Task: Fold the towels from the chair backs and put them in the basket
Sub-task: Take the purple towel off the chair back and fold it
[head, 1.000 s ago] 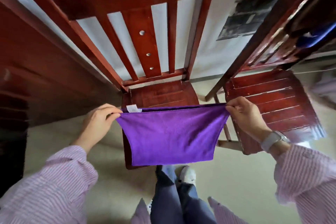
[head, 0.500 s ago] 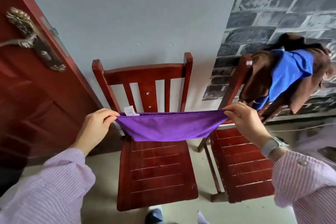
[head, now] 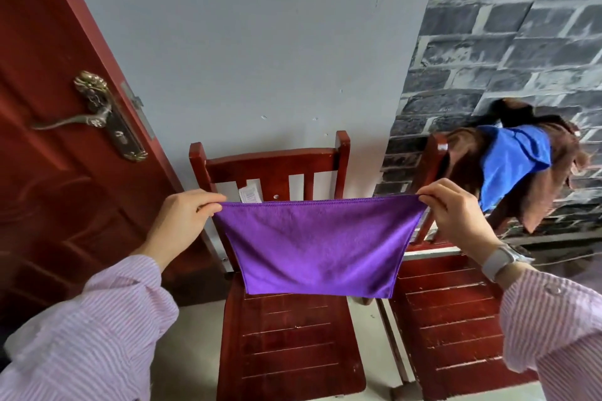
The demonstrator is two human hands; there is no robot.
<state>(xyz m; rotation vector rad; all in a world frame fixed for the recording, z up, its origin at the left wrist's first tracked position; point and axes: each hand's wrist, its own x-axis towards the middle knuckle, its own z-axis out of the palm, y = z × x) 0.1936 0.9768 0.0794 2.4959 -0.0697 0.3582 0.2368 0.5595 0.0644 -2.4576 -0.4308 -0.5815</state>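
Note:
A purple towel (head: 317,246) hangs stretched in the air in front of the left wooden chair (head: 277,159). My left hand (head: 184,221) pinches its upper left corner and my right hand (head: 456,215) pinches its upper right corner. A white label (head: 249,195) sticks up behind the top edge. On the back of the right chair (head: 452,312) lie a blue towel (head: 513,159) and a brown towel (head: 553,192) under it. No basket is in view.
A red door (head: 49,172) with a brass handle (head: 94,114) stands at the left, close to the left chair. A grey wall is behind the chairs and a dark brick-pattern wall (head: 505,42) is at the right. Pale floor shows between the chairs.
The view has tilted up from the chair seats to the wall and door. The purple towel, flattened half a second ago, hangs down full-length again between both hands.

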